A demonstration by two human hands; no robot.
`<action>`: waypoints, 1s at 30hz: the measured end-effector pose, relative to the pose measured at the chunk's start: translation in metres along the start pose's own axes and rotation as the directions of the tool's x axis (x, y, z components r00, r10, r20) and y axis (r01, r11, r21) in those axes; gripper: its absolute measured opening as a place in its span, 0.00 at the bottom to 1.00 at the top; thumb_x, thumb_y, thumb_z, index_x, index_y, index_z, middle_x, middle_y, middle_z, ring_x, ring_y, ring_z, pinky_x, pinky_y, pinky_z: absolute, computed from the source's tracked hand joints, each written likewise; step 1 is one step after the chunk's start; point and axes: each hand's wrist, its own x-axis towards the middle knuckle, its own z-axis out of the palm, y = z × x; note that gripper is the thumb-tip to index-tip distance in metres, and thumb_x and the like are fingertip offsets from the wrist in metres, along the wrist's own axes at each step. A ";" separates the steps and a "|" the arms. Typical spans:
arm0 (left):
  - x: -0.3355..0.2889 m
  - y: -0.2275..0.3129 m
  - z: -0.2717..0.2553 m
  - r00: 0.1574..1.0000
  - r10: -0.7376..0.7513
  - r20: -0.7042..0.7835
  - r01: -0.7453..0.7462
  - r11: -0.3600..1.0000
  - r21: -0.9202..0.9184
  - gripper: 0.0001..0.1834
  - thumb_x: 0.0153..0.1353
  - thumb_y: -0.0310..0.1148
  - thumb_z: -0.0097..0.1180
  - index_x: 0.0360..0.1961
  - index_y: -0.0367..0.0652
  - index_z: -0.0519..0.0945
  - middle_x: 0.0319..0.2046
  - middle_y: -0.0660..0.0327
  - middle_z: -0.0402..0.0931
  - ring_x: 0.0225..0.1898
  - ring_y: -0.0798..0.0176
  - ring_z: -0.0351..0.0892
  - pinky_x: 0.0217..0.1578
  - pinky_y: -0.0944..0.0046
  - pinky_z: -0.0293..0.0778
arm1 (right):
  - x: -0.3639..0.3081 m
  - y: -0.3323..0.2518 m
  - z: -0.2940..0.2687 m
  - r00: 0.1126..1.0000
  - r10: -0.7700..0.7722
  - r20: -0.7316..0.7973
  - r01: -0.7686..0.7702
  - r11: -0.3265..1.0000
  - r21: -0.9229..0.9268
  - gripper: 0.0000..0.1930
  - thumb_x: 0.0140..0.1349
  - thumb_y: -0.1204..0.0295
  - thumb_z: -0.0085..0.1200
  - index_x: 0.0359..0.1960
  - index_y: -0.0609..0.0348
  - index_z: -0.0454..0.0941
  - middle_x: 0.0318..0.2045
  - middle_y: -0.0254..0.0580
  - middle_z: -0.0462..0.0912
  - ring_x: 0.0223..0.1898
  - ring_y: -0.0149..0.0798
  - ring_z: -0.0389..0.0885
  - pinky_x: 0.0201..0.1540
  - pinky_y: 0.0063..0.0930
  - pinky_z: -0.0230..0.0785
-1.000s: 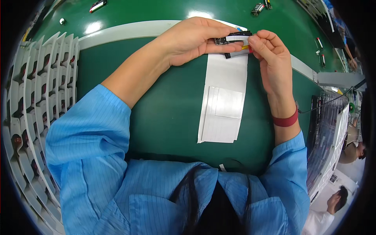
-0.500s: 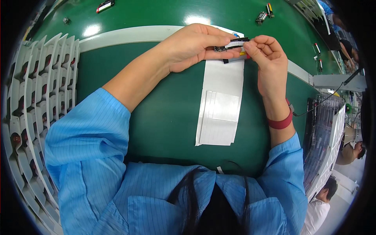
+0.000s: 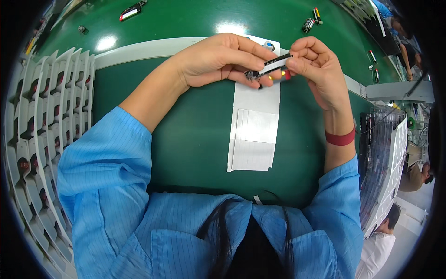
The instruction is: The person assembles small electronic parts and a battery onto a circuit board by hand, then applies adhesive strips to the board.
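Between my two hands, above the far end of the green mat, is a small black electronic module with a white strip (image 3: 275, 64) and a cluster of fine pins or wires at its left end. My left hand (image 3: 223, 58) is closed on it from the left, thumb above and fingers beneath. With thumb and forefinger, my right hand (image 3: 315, 65) pinches its right end. Partly hidden behind the left fingers is a dark item with a yellow and red end (image 3: 286, 75). Under it, a long white paper sheet (image 3: 254, 98) carries a stack of smaller white sheets (image 3: 255, 125).
White racks (image 3: 60, 107) filled with dark and red parts stand on the left. Clear plastic trays (image 3: 378, 139) stand on the right. Beyond the pale rail, black modules (image 3: 133, 11) lie on a green surface (image 3: 186, 18). Other people sit at far right.
The module has tilted, its right end now higher and its white strip turned more into view. Both hands have shifted slightly with it, and the whole view has moved a little.
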 end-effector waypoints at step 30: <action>0.005 -0.018 0.035 0.961 0.132 -0.244 -0.115 0.990 0.081 0.19 0.57 0.33 0.54 0.49 0.37 0.73 0.35 0.60 0.76 0.37 0.69 0.76 0.38 0.67 0.77 | -0.001 0.008 0.023 0.875 -0.410 -0.256 0.323 0.890 -0.321 0.12 0.51 0.83 0.55 0.36 0.67 0.68 0.29 0.40 0.77 0.32 0.29 0.77 0.38 0.20 0.71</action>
